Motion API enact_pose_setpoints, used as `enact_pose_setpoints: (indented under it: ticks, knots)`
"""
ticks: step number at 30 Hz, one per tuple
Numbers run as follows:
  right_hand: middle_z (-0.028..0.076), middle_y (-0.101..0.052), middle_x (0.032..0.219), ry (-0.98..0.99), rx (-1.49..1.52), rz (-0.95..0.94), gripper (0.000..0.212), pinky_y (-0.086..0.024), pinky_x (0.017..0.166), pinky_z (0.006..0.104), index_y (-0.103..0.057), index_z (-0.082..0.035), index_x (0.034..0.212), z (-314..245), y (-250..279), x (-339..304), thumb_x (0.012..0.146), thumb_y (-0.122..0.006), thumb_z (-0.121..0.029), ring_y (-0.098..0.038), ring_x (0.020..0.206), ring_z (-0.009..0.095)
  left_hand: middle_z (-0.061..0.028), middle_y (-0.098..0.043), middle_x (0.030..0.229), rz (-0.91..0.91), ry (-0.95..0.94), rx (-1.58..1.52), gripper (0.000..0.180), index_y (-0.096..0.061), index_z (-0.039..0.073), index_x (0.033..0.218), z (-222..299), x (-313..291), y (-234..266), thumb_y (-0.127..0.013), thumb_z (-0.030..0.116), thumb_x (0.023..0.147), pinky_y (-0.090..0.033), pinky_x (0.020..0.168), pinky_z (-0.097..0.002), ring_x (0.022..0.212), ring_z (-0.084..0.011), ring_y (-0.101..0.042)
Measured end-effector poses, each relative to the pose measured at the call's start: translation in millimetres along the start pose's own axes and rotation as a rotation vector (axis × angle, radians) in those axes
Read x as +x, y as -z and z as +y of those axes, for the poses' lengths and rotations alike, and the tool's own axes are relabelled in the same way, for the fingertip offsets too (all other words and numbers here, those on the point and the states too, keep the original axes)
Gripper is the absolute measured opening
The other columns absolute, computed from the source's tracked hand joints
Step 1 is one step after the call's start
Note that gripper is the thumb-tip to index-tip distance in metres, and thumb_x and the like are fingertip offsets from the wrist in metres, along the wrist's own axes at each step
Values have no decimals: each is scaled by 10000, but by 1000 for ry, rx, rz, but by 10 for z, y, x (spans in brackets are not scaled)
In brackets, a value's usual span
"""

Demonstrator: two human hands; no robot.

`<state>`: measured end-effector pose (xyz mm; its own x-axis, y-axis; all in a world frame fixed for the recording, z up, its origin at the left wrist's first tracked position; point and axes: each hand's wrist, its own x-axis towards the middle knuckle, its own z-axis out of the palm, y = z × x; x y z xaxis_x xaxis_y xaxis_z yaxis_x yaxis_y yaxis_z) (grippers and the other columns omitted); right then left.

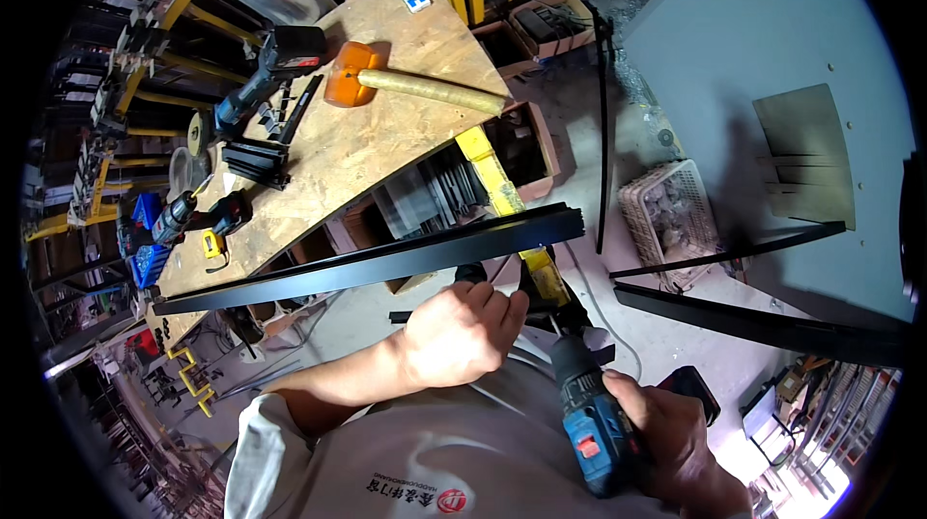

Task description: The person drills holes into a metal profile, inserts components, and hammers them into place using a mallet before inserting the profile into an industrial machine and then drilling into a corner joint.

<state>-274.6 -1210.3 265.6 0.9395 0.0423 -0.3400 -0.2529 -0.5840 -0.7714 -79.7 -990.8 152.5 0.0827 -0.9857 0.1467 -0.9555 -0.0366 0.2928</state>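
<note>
My left hand point(463, 334) is closed around a short black bar point(543, 308), whose ends stick out on both sides of the fist. In my right hand point(666, 427) I grip a blue and black cordless drill point(591, 422). The drill's bit points away from me and reaches the right end of the bar; whether it touches is hard to see. Just beyond my hands, a long black metal profile point(386, 263) spans from the workbench corner at left to a yellow support point(546, 278). My fingers hide the middle of the short bar.
On the wooden workbench point(425, 27) lie an orange mallet point(352, 75), an angle grinder point(256, 84), another drill point(179, 215), black strips point(256, 164) and a yellow tape measure point(213, 245). A white plastic basket point(671, 215) and long black profiles point(753, 321) are at right.
</note>
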Motion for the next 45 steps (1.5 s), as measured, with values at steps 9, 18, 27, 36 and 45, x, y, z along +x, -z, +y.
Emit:
enact_pose_setpoints:
  ticks: [9, 18, 27, 36, 45]
  knots:
    - [123, -739, 1031, -267, 106, 294, 676, -592, 842, 366, -544, -42, 1374, 176, -176, -233, 788, -865, -142, -754, 906, 279, -74, -631, 753, -49, 508, 284, 183, -678, 43, 1077, -1854, -550, -180, -602, 123, 931, -479, 469, -356, 541, -220, -597]
    - [158, -742, 1117, -146, 203, 479, 790, -559, 909, 333, -456, 39, 1501, 622, -234, -18, 774, -763, 30, -731, 972, 218, -132, -669, 980, 42, 338, 545, 239, -635, 40, 1086, -2415, -867, -760, -609, 180, 894, -576, 802, -448, 950, -311, -691]
    - [122, -689, 1221, -170, 398, 583, 734, -519, 952, 294, -439, 30, 1515, 1349, -420, 716, 833, -709, 64, -654, 1058, 146, -291, -622, 1044, -57, 329, 0, 792, -545, -172, 1308, -663, 232, -270, -690, 484, 889, -542, 905, -536, 936, -428, -648]
    - [159, -680, 1244, -165, 411, 521, 718, -520, 987, 333, -464, 25, 1493, 1639, -616, 1272, 826, -727, 57, -671, 1099, 211, -191, -608, 980, -157, 440, -46, 760, -515, -111, 1320, -556, 230, -862, -825, 344, 795, -555, 739, -417, 878, -336, -654]
    - [176, -671, 1257, -215, 392, 483, 729, -509, 1012, 340, -449, 17, 1500, 1767, -678, 1400, 823, -714, 67, -673, 1131, 244, -219, -622, 937, -180, 381, 18, 573, -563, -59, 1110, -593, 211, -885, -803, 371, 816, -557, 623, -384, 706, -303, -674]
